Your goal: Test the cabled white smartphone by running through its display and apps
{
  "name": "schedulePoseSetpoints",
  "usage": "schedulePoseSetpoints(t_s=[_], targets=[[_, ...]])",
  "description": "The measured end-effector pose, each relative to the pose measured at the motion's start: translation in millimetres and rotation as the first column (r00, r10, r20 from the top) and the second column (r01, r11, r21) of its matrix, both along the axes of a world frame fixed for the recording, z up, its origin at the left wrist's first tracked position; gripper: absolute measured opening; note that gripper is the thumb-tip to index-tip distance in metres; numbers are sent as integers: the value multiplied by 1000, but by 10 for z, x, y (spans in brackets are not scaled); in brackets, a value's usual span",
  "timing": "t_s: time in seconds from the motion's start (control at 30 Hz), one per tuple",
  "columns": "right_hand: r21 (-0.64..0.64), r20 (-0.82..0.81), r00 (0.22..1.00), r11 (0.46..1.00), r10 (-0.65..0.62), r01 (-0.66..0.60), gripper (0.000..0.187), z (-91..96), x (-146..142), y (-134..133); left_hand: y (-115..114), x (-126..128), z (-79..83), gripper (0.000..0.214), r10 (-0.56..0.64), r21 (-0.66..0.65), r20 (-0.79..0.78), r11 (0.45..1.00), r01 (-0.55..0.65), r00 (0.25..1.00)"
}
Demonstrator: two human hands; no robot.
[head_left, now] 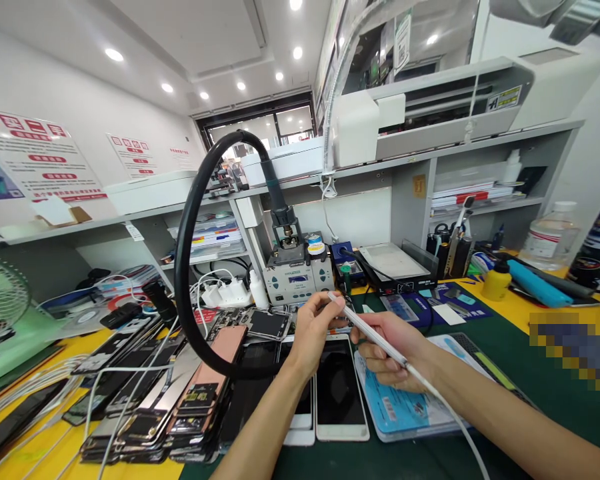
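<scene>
While the right hand (395, 350) is closed around the barrel of the white pen-shaped tool (367, 330) and the left hand (313, 327) pinches its tip between thumb and fingertips, the head view shows the tool just above the white smartphone (340, 393) on the worktop (530, 373), at six o'clock from the hot-air rework station (297, 273). If that tip is hot, the pinching fingers could burn, and a slip could drop it onto the glass. Its white cable (450, 413), running toward five o'clock, could snag and jerk the tool.

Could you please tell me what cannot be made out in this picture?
- Head view: tip of the white tool, hidden in the left hand.
- Cable from the right hand: cut off at the bottom edge.
- Patch on the table's right: blurred out.
- Station display: too small.
</scene>
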State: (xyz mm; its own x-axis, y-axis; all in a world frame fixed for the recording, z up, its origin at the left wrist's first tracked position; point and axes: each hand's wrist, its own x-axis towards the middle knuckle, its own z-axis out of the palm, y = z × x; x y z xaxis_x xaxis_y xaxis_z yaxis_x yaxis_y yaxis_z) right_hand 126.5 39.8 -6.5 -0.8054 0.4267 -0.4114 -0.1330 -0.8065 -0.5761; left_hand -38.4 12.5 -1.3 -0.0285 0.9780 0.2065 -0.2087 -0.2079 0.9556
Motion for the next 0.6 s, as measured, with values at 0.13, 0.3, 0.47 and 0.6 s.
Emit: schedulePoseSetpoints(t_s=[0.13, 0.3, 0.47, 0.6], targets=[[6, 1, 1000, 1000, 3, -3, 40, -31, 5, 8, 10, 7, 5, 30, 0, -27, 40, 1000, 1, 999], [16, 0, 1000, 1000, 3, -3, 40, -57, 14, 21, 18, -7, -12, 33, -6, -29, 57, 1000, 8, 998], [9, 8, 1000, 1000, 11, -11, 40, -27, 8, 11, 30, -18, -28, 34, -22, -24, 101, 999, 24, 995], [2, 7, 1000, 1000, 9, -9, 40, -21, 0, 9, 34, 5, -7, 36, 32, -47, 71, 998, -29, 997]])
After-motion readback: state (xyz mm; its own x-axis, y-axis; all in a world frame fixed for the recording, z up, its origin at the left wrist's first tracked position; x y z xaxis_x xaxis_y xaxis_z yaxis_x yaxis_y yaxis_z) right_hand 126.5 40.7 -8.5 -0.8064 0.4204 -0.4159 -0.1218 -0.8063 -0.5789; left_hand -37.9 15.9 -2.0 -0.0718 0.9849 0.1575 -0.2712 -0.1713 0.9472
